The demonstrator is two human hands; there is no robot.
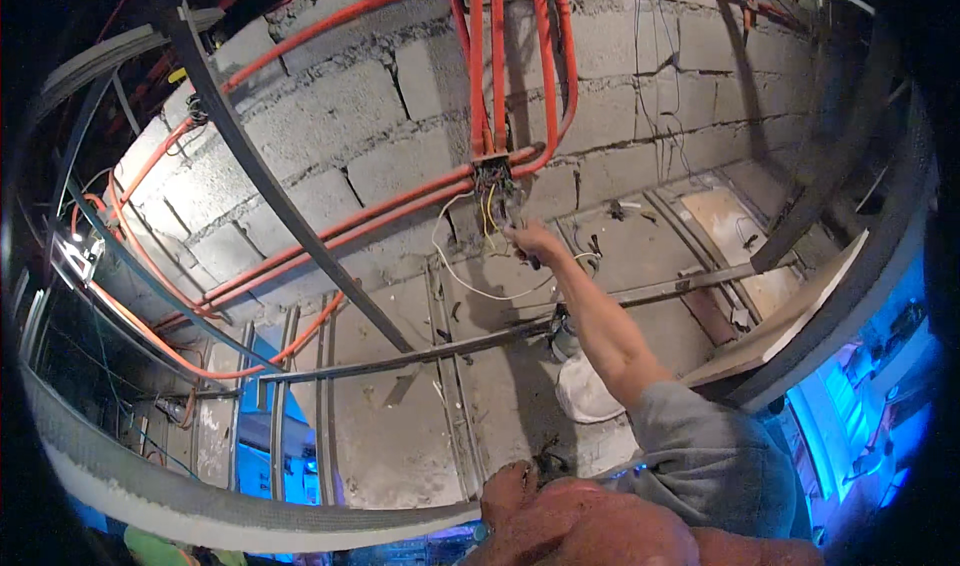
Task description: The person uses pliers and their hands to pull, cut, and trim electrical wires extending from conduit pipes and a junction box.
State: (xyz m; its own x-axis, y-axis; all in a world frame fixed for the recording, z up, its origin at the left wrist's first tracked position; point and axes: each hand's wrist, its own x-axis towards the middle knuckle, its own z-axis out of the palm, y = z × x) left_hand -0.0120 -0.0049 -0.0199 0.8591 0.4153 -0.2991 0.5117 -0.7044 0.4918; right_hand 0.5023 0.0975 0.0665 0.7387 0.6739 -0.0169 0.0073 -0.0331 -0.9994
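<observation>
My right hand (528, 238) reaches up to a small junction box (495, 178) on a grey block wall (330, 116), where several orange conduits (497, 56) meet. Its fingers are closed around a dark-handled tool (532, 262) right at the box, among yellow wires (489, 211). A white wire (470, 288) hangs from the box in a loop below the hand. My right arm runs from a grey sleeve (700, 456) at the lower right. My left hand (508, 491) sits curled at the bottom edge, close to the camera, beside a dark tangle (548, 459). Whether it holds anything is unclear.
Dark metal bars (250, 161) cross in front of the wall, and thin metal channels (440, 351) run over the concrete surface. A white cap-like object (585, 391) sits near my right elbow. A curved grey beam (200, 496) spans the lower left. Blue light glows at lower right.
</observation>
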